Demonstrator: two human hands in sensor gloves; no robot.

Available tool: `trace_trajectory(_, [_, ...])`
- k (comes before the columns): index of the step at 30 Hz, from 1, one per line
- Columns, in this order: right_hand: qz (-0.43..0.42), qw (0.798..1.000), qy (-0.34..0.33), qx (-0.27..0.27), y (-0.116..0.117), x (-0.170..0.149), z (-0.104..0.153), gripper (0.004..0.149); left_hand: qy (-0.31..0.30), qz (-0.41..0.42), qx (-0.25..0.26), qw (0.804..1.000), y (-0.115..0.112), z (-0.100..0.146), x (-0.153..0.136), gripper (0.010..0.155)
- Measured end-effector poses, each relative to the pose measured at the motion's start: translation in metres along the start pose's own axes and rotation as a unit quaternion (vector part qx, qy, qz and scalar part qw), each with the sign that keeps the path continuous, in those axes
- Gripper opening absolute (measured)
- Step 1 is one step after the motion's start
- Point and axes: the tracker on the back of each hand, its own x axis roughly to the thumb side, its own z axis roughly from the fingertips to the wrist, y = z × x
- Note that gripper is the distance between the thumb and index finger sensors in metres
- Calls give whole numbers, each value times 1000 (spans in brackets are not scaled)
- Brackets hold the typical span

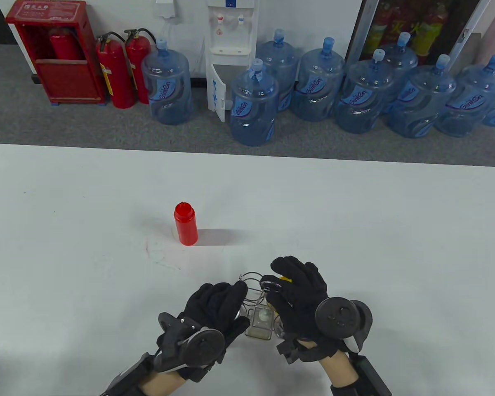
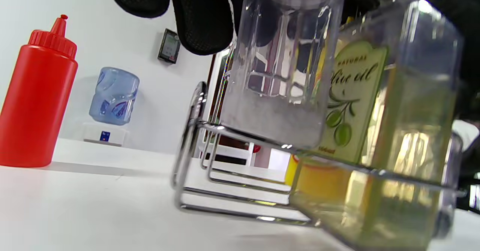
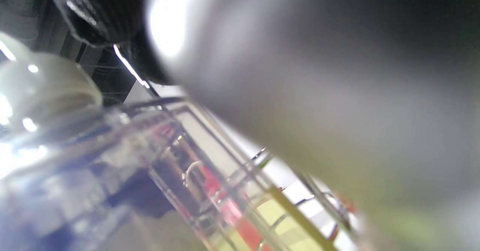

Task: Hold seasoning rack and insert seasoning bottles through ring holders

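The wire seasoning rack (image 1: 251, 279) stands near the table's front edge, and its rings and base show in the left wrist view (image 2: 190, 138). My left hand (image 1: 230, 300) holds the rack's left side. A square olive oil bottle (image 1: 260, 324) stands in the rack, its label clear in the left wrist view (image 2: 352, 105). My right hand (image 1: 289, 285) grips a clear shaker jar (image 2: 279, 75) with white powder, its base at ring height above the rack floor. A red squeeze bottle (image 1: 185, 225) stands alone further back; it also shows in the left wrist view (image 2: 35, 97). The right wrist view is blurred.
Something yellow (image 2: 300, 176) sits behind the olive oil bottle, mostly hidden, and a yellow bit shows under my right fingers (image 1: 286, 279). The white table (image 1: 354, 214) spreads wide around the rack. Water jugs and fire extinguishers stand on the floor beyond the far edge.
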Motion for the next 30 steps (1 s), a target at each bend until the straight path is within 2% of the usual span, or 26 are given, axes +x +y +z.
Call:
trace_trajectory(3, [-1,1000,-1,0,0,0,0,44,2,-23,8,1000,0,0,-1,71])
trace_trajectory(10, [-12,1000,-3,-3,0,2,1,45,11,-42,-23,999,-6,-1,-4,73])
trace_trajectory(13, [-14,1000,-2,0,1,2,2,44,11,-56,-33,998,-7,0,-7,78])
trace_trajectory(17, [-3,1000,-2,9,5,0,2,44,10,-51,-31,998,-3,2,-12,85])
trace_trajectory(21, [-6,1000,4,6,4,-3,1,44,23,-32,-20,999,5,2,-19,86])
trace_trajectory(25, [-16,1000,7,8,3,-5,0,44,58,-3,-15,998,18,-6,-38,86])
trace_trajectory(27, [-7,1000,6,3,2,-4,0,44,89,-11,4,996,31,-17,-58,86])
trace_trajectory(30, [-5,1000,5,-1,2,-3,0,45,146,-15,4,989,45,-35,-90,87])
